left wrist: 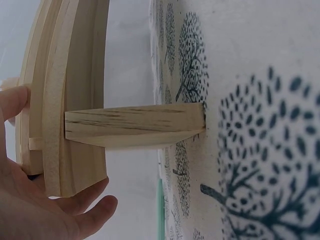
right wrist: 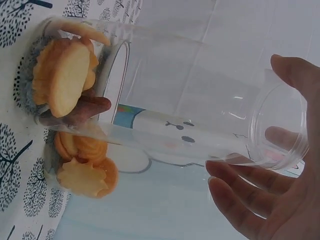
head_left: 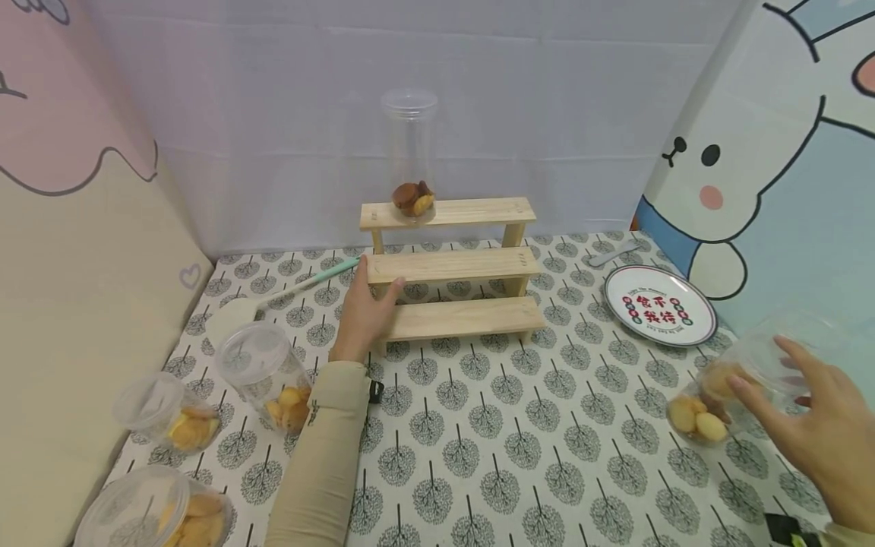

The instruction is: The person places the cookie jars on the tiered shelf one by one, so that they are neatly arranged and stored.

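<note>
Your left hand point(head_left: 365, 319) had the left end of the wooden stand point(head_left: 458, 319) clamped, thumb on the front of the middle tier, fingers wrapped round the board's end. Stand sat near the middle of the table's point(head_left: 492, 433) far edge. Your right hand point(head_left: 820, 425) was over by the right edge, thumb and fingers spread apart around the top of a clear jar point(right wrist: 170, 90). Jar's rim was between thumb and fingers, just in front of your palm; cookies point(right wrist: 67, 75) lay at its base, on the end away from the hand. Couldn't tell whether the fingertips pressed on it. Plate point(head_left: 660, 305) was beyond that jar, toward the far right corner, spoon point(head_left: 613, 253) just past it. A tall jar point(head_left: 410, 152) stood on the top tier's left end. Spatula point(head_left: 311, 283) lay left of your left hand; three lidded jars point(head_left: 260, 368) lined the left edge.
</note>
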A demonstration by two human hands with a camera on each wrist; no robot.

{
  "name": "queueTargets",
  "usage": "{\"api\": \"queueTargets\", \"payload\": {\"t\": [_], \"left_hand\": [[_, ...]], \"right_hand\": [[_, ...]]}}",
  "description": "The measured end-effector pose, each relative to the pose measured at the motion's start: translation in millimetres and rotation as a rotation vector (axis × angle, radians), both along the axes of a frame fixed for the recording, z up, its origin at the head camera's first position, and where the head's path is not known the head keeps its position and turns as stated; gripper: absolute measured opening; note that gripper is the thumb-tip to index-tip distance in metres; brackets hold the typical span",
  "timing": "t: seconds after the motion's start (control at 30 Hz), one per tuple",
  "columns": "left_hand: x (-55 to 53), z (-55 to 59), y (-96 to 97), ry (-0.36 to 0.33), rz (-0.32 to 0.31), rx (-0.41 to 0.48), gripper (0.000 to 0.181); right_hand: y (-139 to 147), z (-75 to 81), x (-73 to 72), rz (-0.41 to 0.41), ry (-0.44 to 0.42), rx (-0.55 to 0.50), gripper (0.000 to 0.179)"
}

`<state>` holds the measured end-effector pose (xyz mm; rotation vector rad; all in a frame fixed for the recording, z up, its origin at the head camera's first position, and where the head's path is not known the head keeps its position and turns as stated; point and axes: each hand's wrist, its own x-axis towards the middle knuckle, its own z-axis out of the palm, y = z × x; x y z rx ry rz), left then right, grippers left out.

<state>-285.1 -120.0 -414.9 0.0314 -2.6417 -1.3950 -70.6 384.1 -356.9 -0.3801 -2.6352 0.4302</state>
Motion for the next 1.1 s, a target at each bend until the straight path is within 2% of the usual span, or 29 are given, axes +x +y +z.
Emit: {"api": "queueTargets", "payload": {"t": [0.2, 0.37, 0.63, 0.8, 1.1], "left_hand": [[-1.1, 1.1, -1.7, 0.003, -0.004, 0.009, 0.102], [-1.5, 2.7, -3.1, 0.009, -0.001, 0.014, 0.102], [-0.6, 2.7, -2.7, -0.001, -0.007, 0.015, 0.101], [0.5, 2.4, -1.9, -0.004, -0.007, 0.011, 0.101], [2.3, 1.1, -0.5, 0.016, -0.013, 0.007, 0.100]], "right_hand": [[-6.9, 13.4, -13.0, 0.068, 0.038, 0.005, 0.085], [-17.4, 29.3, -31.8, 0.121, 0.041, -0.009, 0.084], [-40.1, 54.9, -74.7, 0.245, 0.059, 0.011, 0.082], [-60.8, 74.7, -101.4, 0.331, 0.104, 0.019, 0.078], [-98.7, 115.8, -149.9, 0.441, 0.090, -0.029, 0.078]]}}
